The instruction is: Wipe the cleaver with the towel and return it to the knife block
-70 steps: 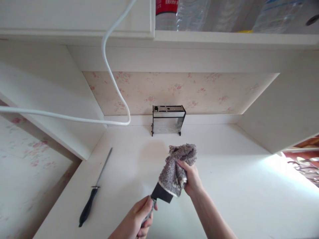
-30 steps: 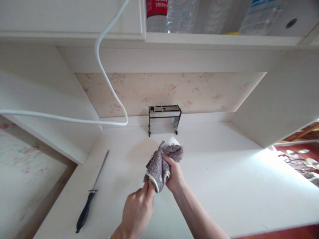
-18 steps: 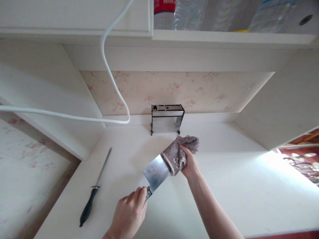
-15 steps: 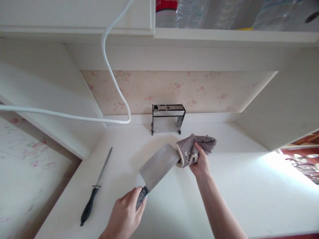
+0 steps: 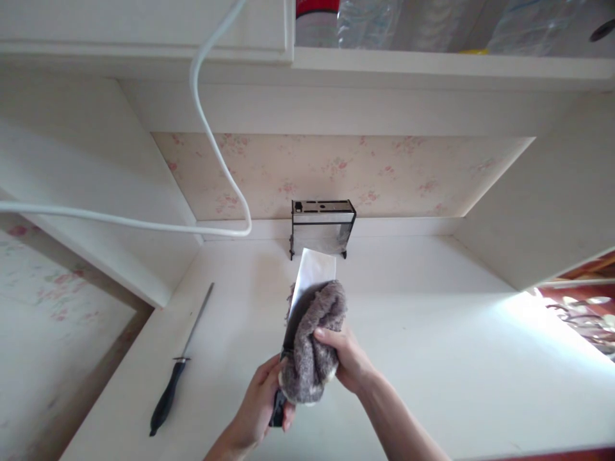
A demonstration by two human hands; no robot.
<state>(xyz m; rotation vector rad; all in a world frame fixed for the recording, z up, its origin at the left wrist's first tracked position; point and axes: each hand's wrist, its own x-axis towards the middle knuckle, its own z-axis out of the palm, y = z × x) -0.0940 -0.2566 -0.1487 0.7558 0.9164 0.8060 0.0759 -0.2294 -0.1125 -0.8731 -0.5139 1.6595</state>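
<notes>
While the left hand is closed around the black handle of a cleaver, the right hand grips a bunched grey-brown cloth against its blade, thumb on top and fingers mostly hidden behind. The cleaver is held up in front of the person, pointing away, its bright far end sticking out past the cloth; a fringe of the same fabric shows at the blade's left side, so the cloth seems folded round it, though the hidden side makes that hard to confirm. Leftward, a sharpening steel lies on the white counter, its black handle toward the person. A slotted rack with clear sides stands at the back, before floral wallpaper. A white cord hangs across the upper left (how near, I cannot tell). Above, plastic bottles stand on a shelf.
</notes>
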